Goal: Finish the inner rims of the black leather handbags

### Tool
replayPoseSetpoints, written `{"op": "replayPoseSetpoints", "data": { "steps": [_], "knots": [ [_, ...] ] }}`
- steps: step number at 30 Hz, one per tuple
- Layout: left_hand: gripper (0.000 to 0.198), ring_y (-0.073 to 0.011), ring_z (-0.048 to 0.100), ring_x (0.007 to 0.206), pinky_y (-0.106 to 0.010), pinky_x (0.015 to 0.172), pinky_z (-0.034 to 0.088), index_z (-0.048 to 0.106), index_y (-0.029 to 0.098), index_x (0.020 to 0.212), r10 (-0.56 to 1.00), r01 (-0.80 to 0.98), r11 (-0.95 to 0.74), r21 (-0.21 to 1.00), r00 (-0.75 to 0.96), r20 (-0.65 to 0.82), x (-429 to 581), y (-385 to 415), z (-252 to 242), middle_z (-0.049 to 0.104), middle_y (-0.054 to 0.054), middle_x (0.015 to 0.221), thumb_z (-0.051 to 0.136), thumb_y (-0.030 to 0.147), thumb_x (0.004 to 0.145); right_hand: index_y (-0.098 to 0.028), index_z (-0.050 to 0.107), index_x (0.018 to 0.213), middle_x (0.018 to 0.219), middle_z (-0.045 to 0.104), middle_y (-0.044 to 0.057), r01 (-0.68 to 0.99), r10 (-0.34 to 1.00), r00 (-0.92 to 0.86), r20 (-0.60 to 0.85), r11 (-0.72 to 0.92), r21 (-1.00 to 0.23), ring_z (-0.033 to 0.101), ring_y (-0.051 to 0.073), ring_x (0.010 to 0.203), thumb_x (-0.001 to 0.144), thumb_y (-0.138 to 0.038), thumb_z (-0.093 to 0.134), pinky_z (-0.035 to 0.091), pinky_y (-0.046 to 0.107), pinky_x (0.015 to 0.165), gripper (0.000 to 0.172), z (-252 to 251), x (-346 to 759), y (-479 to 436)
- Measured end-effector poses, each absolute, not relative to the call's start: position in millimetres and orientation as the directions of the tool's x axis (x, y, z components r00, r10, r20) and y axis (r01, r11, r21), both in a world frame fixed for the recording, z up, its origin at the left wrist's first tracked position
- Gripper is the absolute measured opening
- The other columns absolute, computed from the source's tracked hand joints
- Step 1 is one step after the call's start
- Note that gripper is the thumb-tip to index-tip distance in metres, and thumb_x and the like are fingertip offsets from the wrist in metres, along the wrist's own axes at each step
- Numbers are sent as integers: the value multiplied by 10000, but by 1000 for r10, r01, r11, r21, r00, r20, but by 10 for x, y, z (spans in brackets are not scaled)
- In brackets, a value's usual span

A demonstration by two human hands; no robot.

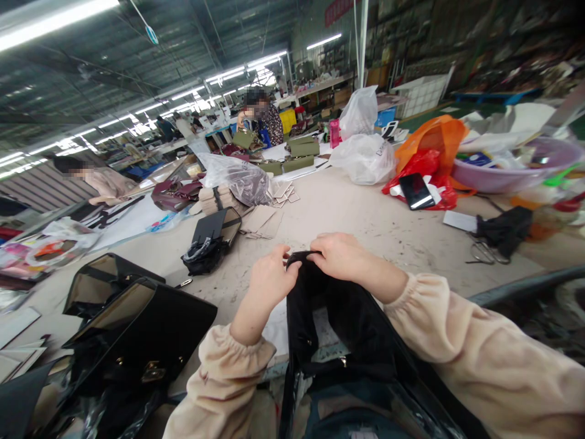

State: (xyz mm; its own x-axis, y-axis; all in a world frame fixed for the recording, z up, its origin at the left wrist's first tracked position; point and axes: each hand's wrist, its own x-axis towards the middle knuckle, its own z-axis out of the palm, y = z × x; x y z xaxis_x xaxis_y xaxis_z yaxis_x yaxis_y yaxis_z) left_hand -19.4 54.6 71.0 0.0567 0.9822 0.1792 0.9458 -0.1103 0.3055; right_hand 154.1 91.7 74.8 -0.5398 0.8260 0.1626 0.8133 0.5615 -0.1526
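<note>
A black bag piece (361, 311) with dark lining and a small metal zipper pull hangs over the table's near edge toward me. My left hand (272, 274) pinches the top of its far rim between thumb and fingers. Close beside it, my right hand (340, 256) grips the same rim from the other side. Between the two hands a short stretch of the black edge shows. What lies under my fingertips is hidden.
Black bags with metal clasps (137, 341) stand at the left, with a smaller black bag (212, 238) beyond them. Cardboard pieces (262, 221), plastic bags (365, 158), a phone (416, 191), a purple basin (516, 174) and scissors (484, 251) lie around. Other people work farther back.
</note>
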Motion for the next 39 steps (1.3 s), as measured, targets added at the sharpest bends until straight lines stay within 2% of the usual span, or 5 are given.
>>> {"op": "replayPoseSetpoints", "data": {
  "steps": [4,7,14,23,39],
  "knots": [
    [348,-161,654,786,-250,672,457,548,180,1117,982,869,-131,478,46,185,-227,449,663,695,-39,920,566,270,782,-206,666,833,895,666,54,810,824,-542,165,564,-159,613,190,817,881,-389,433,401,275,664,301,742,1554,920],
    [182,-160,624,686,-250,592,409,644,199,880,982,905,-150,397,89,168,-213,463,680,683,-20,755,509,305,819,-202,670,842,905,665,60,813,828,-540,151,559,-162,612,191,827,883,-386,430,405,276,675,305,749,1545,918],
    [370,-166,571,559,-257,489,317,650,198,614,996,975,-90,205,84,38,-158,691,767,641,-34,588,448,416,835,-199,677,834,896,672,64,799,813,-554,178,580,-159,614,195,809,870,-369,448,410,279,667,287,728,1535,922],
    [359,-228,651,747,-268,578,429,714,218,767,991,994,-91,-55,84,-106,-177,888,825,718,-91,800,475,485,772,-195,683,865,917,671,77,798,810,-560,173,584,-148,614,209,843,869,-365,451,421,289,690,287,715,1496,945],
    [359,-255,661,789,-285,585,436,703,209,787,994,998,-55,27,58,-96,-152,846,781,710,-104,812,415,421,805,-214,680,936,939,680,85,794,806,-577,131,591,-143,614,227,871,854,-451,450,434,298,702,340,803,1464,952]
  ]
}}
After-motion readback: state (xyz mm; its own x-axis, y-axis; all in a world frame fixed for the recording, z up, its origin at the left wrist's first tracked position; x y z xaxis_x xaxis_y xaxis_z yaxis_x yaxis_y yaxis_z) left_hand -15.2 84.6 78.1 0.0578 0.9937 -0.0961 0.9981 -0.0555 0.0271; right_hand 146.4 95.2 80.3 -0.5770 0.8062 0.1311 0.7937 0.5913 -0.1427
